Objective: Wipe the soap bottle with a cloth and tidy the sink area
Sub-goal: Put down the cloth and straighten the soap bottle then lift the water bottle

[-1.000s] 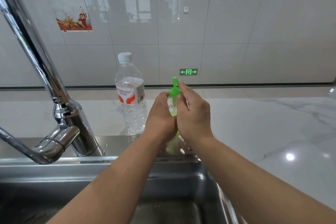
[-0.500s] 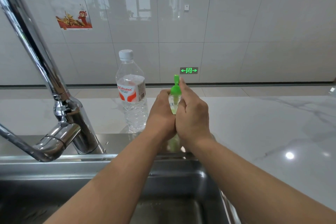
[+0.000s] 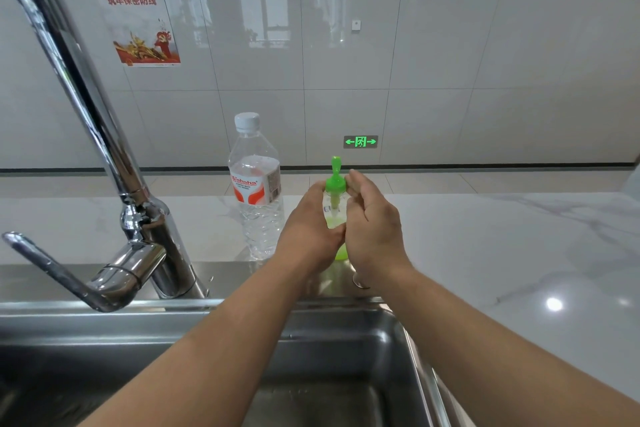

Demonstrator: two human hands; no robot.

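A small clear soap bottle (image 3: 333, 204) with a green pump top and green base stands on the steel ledge behind the sink. My left hand (image 3: 308, 232) wraps its left side and my right hand (image 3: 372, 229) wraps its right side, thumbs near the pump collar. Most of the bottle's body is hidden between my palms. No cloth is visible in either hand or on the counter.
A clear water bottle (image 3: 256, 191) with a red label stands just left of my hands. The chrome faucet (image 3: 138, 218) rises at left, its spout arching overhead. The steel sink basin (image 3: 408, 350) lies below my forearms. White marble counter (image 3: 502, 253) spreads right.
Both hands stay clasped on the soap bottle; the right hand's fingers have shifted slightly, exposing more of the green pump collar. The head view has tilted a little.
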